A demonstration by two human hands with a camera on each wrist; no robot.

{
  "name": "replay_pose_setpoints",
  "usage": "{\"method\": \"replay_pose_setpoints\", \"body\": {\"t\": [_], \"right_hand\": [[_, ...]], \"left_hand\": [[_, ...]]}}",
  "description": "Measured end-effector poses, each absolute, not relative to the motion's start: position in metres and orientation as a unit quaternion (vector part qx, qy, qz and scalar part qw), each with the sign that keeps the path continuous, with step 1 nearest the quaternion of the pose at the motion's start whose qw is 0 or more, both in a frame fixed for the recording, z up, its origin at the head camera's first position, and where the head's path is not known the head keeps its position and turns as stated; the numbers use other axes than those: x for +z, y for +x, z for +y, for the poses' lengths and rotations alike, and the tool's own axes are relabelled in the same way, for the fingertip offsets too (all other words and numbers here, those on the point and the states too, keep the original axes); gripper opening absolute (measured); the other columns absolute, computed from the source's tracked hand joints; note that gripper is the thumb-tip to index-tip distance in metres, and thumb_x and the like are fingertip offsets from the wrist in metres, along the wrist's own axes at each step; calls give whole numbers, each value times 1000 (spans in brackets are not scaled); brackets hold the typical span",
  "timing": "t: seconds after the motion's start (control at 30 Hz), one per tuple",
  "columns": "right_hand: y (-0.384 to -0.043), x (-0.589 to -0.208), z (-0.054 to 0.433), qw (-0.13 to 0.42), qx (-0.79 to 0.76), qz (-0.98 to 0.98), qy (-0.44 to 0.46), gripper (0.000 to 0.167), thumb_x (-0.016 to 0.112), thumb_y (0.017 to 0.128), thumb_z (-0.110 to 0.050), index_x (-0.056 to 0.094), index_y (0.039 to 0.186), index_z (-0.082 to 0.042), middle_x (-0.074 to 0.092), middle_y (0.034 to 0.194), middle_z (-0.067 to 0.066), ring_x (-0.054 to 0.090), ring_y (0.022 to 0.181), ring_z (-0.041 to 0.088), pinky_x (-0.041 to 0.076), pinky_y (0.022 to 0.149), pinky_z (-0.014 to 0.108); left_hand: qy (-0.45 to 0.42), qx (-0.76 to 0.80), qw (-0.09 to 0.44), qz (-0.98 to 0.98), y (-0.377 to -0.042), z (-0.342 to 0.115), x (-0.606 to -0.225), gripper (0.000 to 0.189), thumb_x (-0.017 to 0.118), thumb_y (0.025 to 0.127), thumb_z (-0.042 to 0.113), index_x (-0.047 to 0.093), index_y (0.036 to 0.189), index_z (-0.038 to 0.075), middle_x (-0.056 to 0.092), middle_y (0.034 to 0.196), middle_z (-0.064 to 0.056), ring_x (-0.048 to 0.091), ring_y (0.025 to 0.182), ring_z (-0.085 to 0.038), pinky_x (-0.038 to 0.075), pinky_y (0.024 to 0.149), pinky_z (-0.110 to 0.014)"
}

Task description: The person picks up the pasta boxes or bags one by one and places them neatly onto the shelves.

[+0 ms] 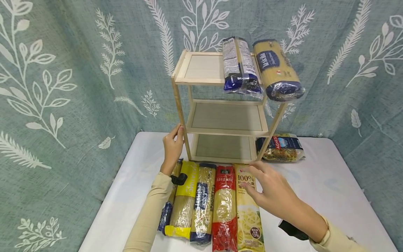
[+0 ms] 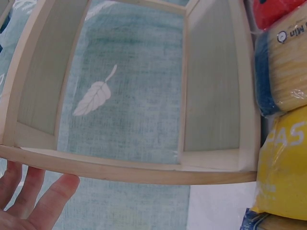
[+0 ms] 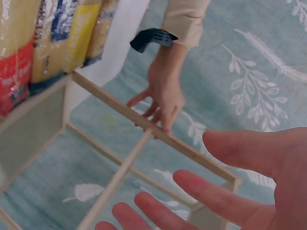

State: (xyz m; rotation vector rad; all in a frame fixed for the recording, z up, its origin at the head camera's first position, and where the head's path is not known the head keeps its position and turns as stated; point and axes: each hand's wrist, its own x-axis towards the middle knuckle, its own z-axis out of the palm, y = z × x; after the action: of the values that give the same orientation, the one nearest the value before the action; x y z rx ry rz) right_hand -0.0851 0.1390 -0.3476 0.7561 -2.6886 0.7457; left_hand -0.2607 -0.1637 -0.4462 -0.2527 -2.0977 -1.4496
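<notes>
A three-tier wooden shelf rack (image 1: 203, 68) stands at the back of the white table. My left hand (image 1: 173, 148) holds its front left post (image 2: 144, 172) just below the middle tier. My right hand (image 1: 274, 190) is in the air with fingers spread and nothing in them, overlapping a yellow noodle pack (image 1: 247, 213) in the head view. Left of that pack lie a red-ended noodle pack (image 1: 224, 210), a spaghetti pack (image 1: 203, 206), a yellow-banded pasta pack (image 1: 187, 196) and a partly covered blue-ended pasta pack (image 1: 165, 217).
On the rack's top tier, a blue-and-white pasta pack (image 1: 239, 64) and a La Sikia-like spaghetti pack (image 1: 278, 70) lie side by side, their front ends overhanging the edge. An Agnesi pasta bag (image 1: 281, 148) is behind the rack's right post. Patterned curtain (image 1: 78, 70) surrounds the table.
</notes>
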Motion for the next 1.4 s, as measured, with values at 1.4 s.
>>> {"method": "replay_pose_setpoints", "body": {"t": [1.4], "right_hand": [[-31, -506, 127, -93, 274, -954, 75, 64, 76, 77, -27, 50, 134, -11, 35, 135, 29, 51, 103, 43, 41, 44, 30]], "left_hand": [[-91, -546, 290, -781, -261, -163, -447, 42, 50, 100, 30, 57, 128, 0, 65, 115, -18, 64, 97, -27, 58, 57, -44]]}}
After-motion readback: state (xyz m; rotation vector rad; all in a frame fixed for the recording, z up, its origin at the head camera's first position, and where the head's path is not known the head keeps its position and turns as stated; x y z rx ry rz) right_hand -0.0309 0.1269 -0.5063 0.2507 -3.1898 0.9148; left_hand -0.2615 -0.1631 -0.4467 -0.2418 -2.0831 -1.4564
